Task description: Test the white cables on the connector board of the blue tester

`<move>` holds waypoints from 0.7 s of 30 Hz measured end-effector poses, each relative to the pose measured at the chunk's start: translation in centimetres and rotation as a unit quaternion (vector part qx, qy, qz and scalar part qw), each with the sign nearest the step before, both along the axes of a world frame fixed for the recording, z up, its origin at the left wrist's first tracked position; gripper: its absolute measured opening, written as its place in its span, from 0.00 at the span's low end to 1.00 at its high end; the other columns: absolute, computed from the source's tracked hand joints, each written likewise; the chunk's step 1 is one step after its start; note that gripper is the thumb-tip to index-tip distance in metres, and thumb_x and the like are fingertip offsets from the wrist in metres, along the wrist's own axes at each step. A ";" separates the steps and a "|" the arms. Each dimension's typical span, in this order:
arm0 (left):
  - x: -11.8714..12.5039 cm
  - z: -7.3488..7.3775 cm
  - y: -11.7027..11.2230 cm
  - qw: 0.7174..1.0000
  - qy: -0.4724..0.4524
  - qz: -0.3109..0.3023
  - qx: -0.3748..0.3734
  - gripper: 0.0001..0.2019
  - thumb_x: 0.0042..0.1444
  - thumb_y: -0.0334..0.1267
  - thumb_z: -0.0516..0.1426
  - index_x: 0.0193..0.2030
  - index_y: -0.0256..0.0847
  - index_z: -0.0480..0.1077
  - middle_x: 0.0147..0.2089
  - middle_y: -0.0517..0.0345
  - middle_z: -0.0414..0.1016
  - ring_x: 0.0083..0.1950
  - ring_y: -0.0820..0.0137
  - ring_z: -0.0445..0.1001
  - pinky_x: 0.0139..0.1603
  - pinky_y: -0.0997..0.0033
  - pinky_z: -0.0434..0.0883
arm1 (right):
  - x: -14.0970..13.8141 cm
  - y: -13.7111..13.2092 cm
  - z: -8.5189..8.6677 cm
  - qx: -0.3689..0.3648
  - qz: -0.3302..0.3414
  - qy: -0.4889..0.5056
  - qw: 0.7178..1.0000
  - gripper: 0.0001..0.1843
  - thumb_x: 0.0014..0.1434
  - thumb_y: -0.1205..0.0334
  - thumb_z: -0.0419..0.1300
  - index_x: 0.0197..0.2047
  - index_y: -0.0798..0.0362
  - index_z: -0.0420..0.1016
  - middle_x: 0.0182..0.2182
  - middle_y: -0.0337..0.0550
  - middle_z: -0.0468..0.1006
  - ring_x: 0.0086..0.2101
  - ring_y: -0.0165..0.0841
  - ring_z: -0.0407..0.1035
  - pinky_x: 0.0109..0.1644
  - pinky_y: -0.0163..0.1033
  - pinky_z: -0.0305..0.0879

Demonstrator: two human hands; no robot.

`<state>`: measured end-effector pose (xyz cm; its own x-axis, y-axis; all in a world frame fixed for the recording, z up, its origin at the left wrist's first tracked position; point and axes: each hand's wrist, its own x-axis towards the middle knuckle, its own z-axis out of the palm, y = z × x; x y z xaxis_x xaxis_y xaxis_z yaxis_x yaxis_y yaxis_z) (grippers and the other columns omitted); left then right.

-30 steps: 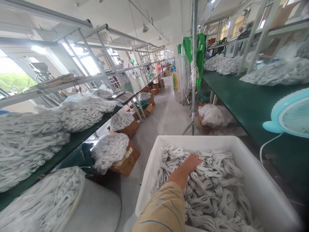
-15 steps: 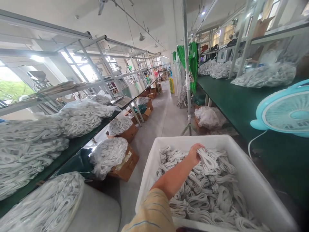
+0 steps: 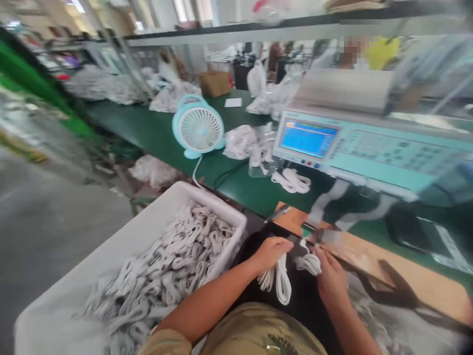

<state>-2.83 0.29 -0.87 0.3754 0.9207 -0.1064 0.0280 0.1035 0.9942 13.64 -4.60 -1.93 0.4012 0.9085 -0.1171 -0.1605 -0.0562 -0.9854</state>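
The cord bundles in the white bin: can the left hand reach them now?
Probably yes: the cord bundles lie uncovered in the open white bin beside the left forearm. The left hand holds a looped bundle, though, so may need freeing.

Grey floor (image 3: 62, 222) — green-topped table (image 3: 151, 135), long shelf (image 3: 236, 32) above — bright window (image 3: 180, 10) behind.

Green table (image 3: 158, 135) with pale-blue fan (image 3: 201, 130), bagged cords (image 3: 240, 142), cardboard box (image 3: 214, 84), screened instrument (image 3: 373, 155).

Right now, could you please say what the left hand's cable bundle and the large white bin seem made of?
Cable bundle: probably matte plastic sheathing, from its smooth loops; core hidden. White bin: likely satin moulded plastic, from its thick, rounded rim.
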 end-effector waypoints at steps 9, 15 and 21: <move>4.6 -0.4 -0.3 0.996 -0.039 0.000 -0.079 0.14 0.47 0.44 0.56 0.20 0.34 0.68 0.18 0.62 0.62 0.22 0.76 0.60 0.24 0.76 0.56 | -1.2 -0.4 0.5 0.025 0.019 0.032 0.999 0.20 0.47 0.48 0.65 0.20 0.55 0.66 0.15 0.33 0.61 0.18 0.25 0.52 0.20 0.31 0.49; 3.9 -0.8 -3.3 0.975 -0.122 -0.033 -0.182 0.15 0.46 0.48 0.59 0.28 0.36 0.69 0.25 0.62 0.67 0.22 0.77 0.64 0.23 0.77 0.59 | 3.7 -5.3 0.6 -0.067 0.086 -0.009 0.994 0.20 0.50 0.44 0.59 0.24 0.53 0.65 0.16 0.33 0.60 0.16 0.27 0.53 0.20 0.32 0.50; 3.7 -1.4 -3.8 0.970 -0.137 -0.001 -0.202 0.15 0.48 0.49 0.58 0.28 0.37 0.65 0.19 0.63 0.64 0.18 0.77 0.60 0.20 0.78 0.58 | 13.4 -10.4 -0.9 -0.152 0.040 -0.463 0.872 0.18 0.46 0.44 0.59 0.27 0.51 0.70 0.25 0.44 0.70 0.23 0.38 0.64 0.26 0.40 0.59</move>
